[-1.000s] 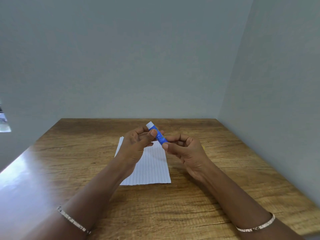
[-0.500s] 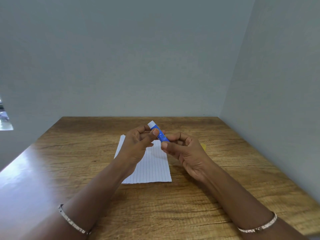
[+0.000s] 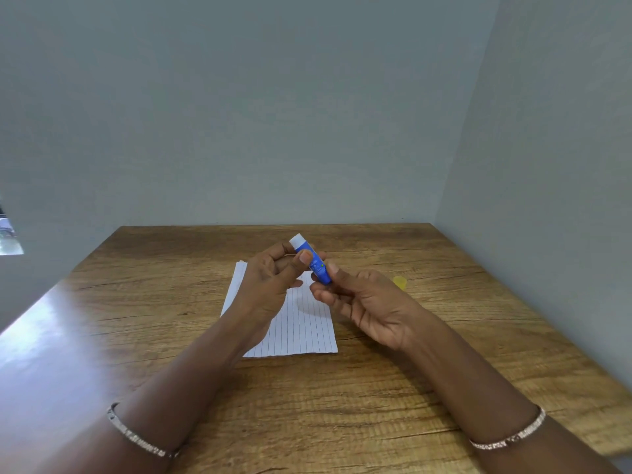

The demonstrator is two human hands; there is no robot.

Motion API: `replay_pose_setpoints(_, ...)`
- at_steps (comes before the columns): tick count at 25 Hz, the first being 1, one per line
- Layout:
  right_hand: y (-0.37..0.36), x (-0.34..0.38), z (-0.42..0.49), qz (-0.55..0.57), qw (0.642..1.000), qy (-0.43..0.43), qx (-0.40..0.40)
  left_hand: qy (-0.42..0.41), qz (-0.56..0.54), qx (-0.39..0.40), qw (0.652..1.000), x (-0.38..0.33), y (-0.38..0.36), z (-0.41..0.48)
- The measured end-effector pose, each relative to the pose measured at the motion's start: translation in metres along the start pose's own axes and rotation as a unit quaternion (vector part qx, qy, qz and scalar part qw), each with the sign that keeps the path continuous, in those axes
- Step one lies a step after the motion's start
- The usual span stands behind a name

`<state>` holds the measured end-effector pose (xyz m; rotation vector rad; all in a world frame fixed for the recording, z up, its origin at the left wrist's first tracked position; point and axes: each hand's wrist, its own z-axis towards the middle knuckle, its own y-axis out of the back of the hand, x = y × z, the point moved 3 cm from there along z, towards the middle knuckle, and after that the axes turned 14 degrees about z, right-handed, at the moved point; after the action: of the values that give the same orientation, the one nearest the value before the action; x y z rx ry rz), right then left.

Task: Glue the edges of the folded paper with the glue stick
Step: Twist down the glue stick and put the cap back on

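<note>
**Glue stick uncapped, no glue on the paper yet**

The glue stick (image 3: 316,265) is in the air above the far part of the paper (image 3: 304,323), held at a slant between both hands. The left grip (image 3: 270,282) pinches the blue barrel near its upper half, thumb on the near side and fingers behind. The right grip (image 3: 362,299) closes thumb and curled fingers round the lower end. The white end points up and away from the person. I cannot tell whether that white part is bare glue or a plastic collar.

A small yellow cap (image 3: 399,281) lies on the tabletop (image 3: 410,388), to the right of the paper and apart from it, just past the right grip. It looks like the stick's cap, so uncapping appears to be done.

The lined paper lies flat on the tabletop, partly hidden under the left forearm. Its near and right edges show, and no sheen or smear of glue is visible on them. Whether it is already folded double cannot be made out from this angle.

My reading is that the work is at an early, preparatory stage. The two-handed hold suits winding the glue out from the base. Still to do are bringing the tip down to the paper, running it along each edge, and pressing the edges closed.
</note>
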<state>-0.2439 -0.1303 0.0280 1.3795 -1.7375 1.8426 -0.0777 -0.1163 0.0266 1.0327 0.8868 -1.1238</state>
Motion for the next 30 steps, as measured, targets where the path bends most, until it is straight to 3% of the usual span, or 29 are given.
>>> replay_pose_setpoints(5, 0.0044, 0.0019, 0.0021, -0.03, 0.999, 0.038, -0.017, -0.001, 0.004, 0.009, 1.0, 0.0005, -0.0053, -0.0016)
replay_pose_setpoints(11, 0.0001, 0.0037, -0.0032, 0.016, 1.0, -0.021, 0.005, 0.016, -0.034, 0.0, 0.999, 0.0026, -0.0005, -0.001)
replay_pose_setpoints(18, 0.0032, 0.0073, -0.0015, -0.048, 0.996, 0.074, -0.006, -0.003, -0.019, 0.013, 1.0, 0.0, -0.0018, -0.0019)
replay_pose_setpoints(25, -0.0023, 0.0036, -0.0027, 0.026, 0.999, -0.01, -0.016, 0.007, -0.036, 0.006, 0.999, 0.0038, 0.0012, 0.0002)
replay_pose_setpoints(30, -0.0001, 0.0048, -0.0003, -0.009, 0.998, 0.057, -0.005, 0.003, -0.049, 0.02, 0.999, 0.0026, -0.0001, -0.0002)
